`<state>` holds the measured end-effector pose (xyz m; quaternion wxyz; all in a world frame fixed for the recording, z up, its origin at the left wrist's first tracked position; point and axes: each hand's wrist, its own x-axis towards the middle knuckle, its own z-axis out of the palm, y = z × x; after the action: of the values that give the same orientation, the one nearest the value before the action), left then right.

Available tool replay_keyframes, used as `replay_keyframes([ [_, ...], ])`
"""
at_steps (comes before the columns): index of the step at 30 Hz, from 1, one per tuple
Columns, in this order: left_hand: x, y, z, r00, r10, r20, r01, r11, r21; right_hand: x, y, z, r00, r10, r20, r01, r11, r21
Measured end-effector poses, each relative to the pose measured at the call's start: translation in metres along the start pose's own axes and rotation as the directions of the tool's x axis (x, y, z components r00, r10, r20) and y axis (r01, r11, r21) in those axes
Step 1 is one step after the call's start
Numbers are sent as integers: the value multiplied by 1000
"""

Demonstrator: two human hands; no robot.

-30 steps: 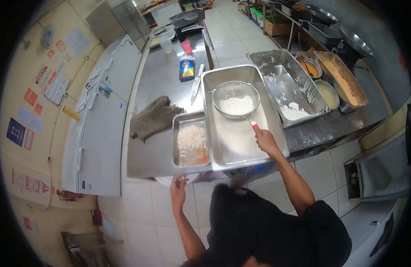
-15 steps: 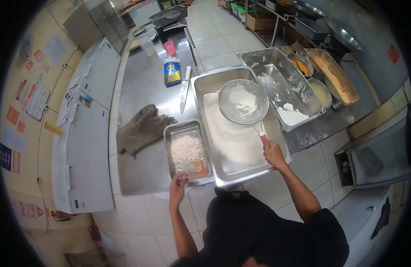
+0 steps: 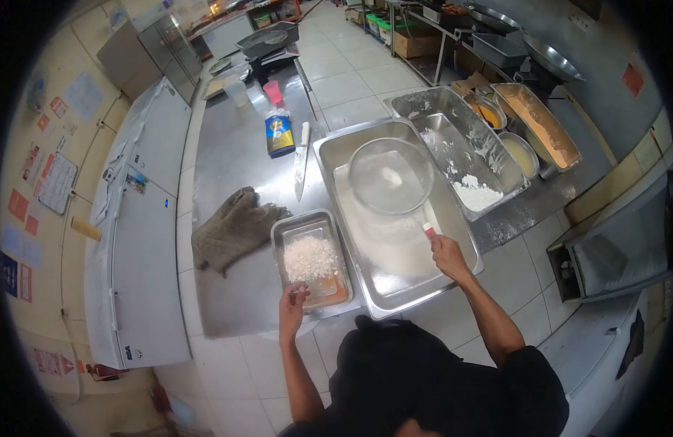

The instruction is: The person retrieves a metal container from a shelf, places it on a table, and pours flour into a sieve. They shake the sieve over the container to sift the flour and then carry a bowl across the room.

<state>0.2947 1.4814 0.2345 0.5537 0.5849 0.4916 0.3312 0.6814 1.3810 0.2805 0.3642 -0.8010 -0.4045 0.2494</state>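
Observation:
My right hand (image 3: pixel 451 260) is wrapped round the red-and-white handle of a round mesh sieve (image 3: pixel 365 178). The sieve hangs over a large, deep steel pan (image 3: pixel 394 295), and a small clump of white powder sits on its mesh. Fine white powder (image 3: pixel 394 251) covers part of the pan's floor. At the left, a smaller steel tray (image 3: pixel 276 244) holds white, crumbly flakes (image 3: pixel 309 258). My left hand (image 3: pixel 292 302) is at this tray's near-left corner, its fingers curled together; whatever they may pinch is too small to make out.
A knife (image 3: pixel 301 164) lies left of the big pan, near a blue-and-yellow packet (image 3: pixel 279 135) and a pink cup (image 3: pixel 272 92). A brown cloth (image 3: pixel 234 229) is on the steel table. On the right are a floury pan (image 3: pixel 453 109), bowls and a long tray of orange-brown powder (image 3: pixel 533 124).
The powder on the sieve has shrunk to a small clump, and the mesh looks blurred by motion. The sieve has shifted slightly left. My left hand stays by the small tray.

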Motion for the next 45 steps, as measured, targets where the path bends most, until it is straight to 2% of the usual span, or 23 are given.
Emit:
replay_keyframes([
  [3, 12, 1, 0, 1000, -3, 23, 3, 1000, 8, -6, -22, -8, 994, 14, 110, -5, 997, -78],
  [6, 12, -1, 0, 1000, 2, 25, -2, 1000, -10, 5, -4, 6, 996, 48, -79, -48, 999, 7],
  [10, 21, 4, 11, 999, 15, 50, -11, 998, -64, -4, -14, -3, 995, 37, 96, -32, 998, -60],
  [13, 26, 14, 23, 995, 13, 98, -6, 997, -73, -4, -12, 5, 983, 176, 51, -180, 981, 71],
  [16, 31, 19, 35, 993, 6, 120, 5, 996, -93, -6, -27, 2, 989, 120, 84, -116, 991, -60],
  [20, 34, 40, 53, 992, 55, 109, -40, 990, -132, -5, -19, 10, 958, 164, 234, -160, 986, -38],
  [23, 26, 62, 62, 995, 89, 32, -84, 988, -132, -8, -37, -2, 847, 340, 410, -362, 932, -25],
  [24, 22, 70, 64, 997, 75, 0, -74, 986, -152, -8, -38, -9, 814, 341, 470, -359, 932, -54],
  [27, 6, 94, 73, 992, 94, -88, -104, 988, -116, 1, -7, -21, 788, 217, 576, -221, 973, -63],
  [29, -4, 104, 84, 981, 128, -144, -146, 982, -122, 9, 14, -48, 868, -29, 495, 68, 996, -62],
  [30, -10, 112, 94, 977, 129, -169, -150, 981, -122, 16, 24, -66, 873, -161, 461, 217, 974, -70],
  [32, -20, 121, 121, 961, 118, -249, -152, 981, -122, 44, 25, -128, 911, -157, 382, 94, 979, 180],
  [34, -33, 133, 160, 943, 94, -320, -143, 981, -132, 85, 48, -192, 986, -47, 160, 4, 966, 260],
  [36, -37, 150, 202, 917, 83, -389, -145, 981, -132, 140, 114, -245, 963, -204, -174, 191, 977, -90],
  [37, -36, 151, 228, 911, 103, -400, -180, 971, -160, 163, 131, -264, 955, -176, -239, 155, 982, -107],
  [38, -36, 155, 254, 905, 80, -417, -135, 985, -104, 184, 142, -277, 942, -145, -303, 111, 986, -127],
  [40, -32, 168, 306, 982, -2, -187, -36, 978, -204, 224, 157, -286, 937, -214, -277, 159, 965, -208],
  [41, -28, 178, 328, 997, -76, 26, 80, 968, -237, 247, 160, -285, 936, -259, -238, 182, 936, -303],
  [42, -24, 177, 351, 978, -92, 187, 129, 972, -198, 271, 166, -279, 931, -305, -199, 210, 897, -388],
  [44, -17, 156, 395, 894, -69, 443, 250, 896, -366, 328, 192, -255, 895, -414, -169, 257, 785, -564],
  [45, -15, 157, 415, 841, -116, 528, 370, 836, -406, 349, 198, -254, 917, -371, -150, 248, 821, -514],
])
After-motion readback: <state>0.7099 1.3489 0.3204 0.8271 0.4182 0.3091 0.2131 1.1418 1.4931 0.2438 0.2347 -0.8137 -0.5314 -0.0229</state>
